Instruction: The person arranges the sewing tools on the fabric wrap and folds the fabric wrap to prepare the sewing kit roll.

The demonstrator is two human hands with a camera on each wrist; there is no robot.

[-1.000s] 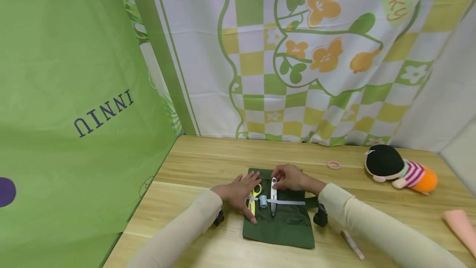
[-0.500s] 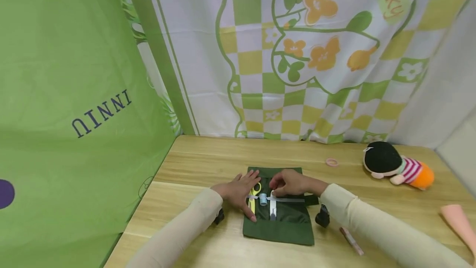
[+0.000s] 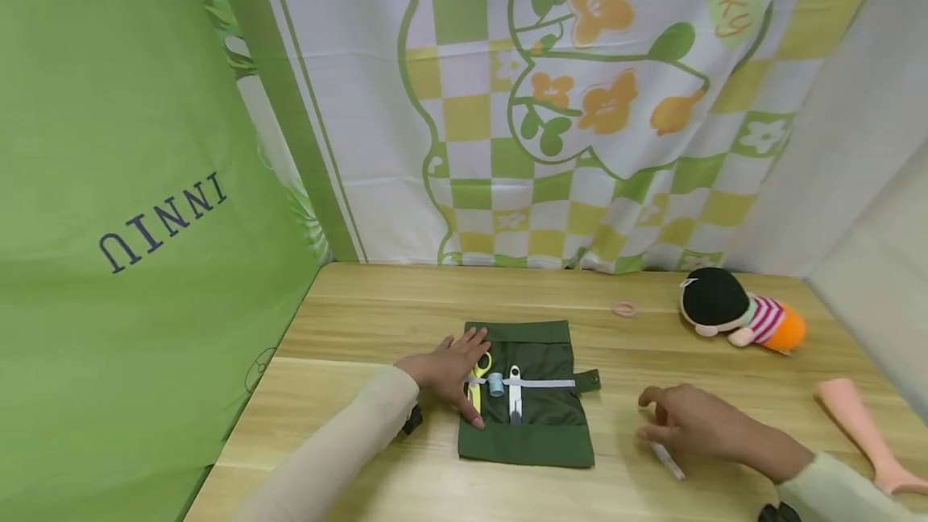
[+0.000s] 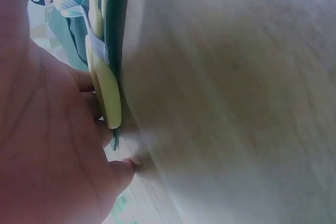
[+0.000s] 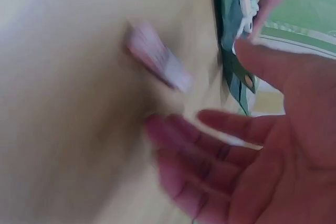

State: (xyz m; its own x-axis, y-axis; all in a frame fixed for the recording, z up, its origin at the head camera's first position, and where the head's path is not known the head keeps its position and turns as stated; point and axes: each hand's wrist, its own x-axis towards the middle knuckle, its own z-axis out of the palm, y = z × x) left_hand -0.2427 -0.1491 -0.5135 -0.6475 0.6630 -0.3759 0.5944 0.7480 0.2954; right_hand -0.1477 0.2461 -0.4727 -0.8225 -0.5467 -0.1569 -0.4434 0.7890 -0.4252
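Nearest, two arms in pale sleeves [image 3: 337,437] reach over a wooden counter [image 3: 384,308]. The right hand [image 3: 699,424] hangs above the counter with its fingers loosely bent, thumb apart, holding nothing. Just under its fingertips lies a small pink and white stick [image 3: 668,461]; the right wrist view shows it blurred, with a gap between it and the fingers.

To the left, the left hand [image 3: 448,370] is spread, thumb apart from the fingers, and rests on the left edge of an open green pouch [image 3: 525,445]. The pouch lies flat on the counter. Partly under that hand are yellow scissors [image 3: 474,399]; the left wrist view shows a light band [image 3: 548,383] passing over them. Beside the scissors sits a blue spool [image 3: 496,384], and next to it a slim white tool [image 3: 515,395], lengthwise in the pouch, its lower end near the bottom flap. A green tab [image 3: 588,381] sticks out from the pouch's right side.

Well to the right, a peach-coloured object [image 3: 859,421] with flared ends lies on the counter. Farther back are a pink ring [image 3: 624,309] and a doll [image 3: 764,319] on its side, with black hair, a striped top and an orange lower part.

Behind the counter hangs a checked curtain [image 3: 467,119] printed with orange flowers; a green cloth [image 3: 145,127] with dark letters hangs at the left.
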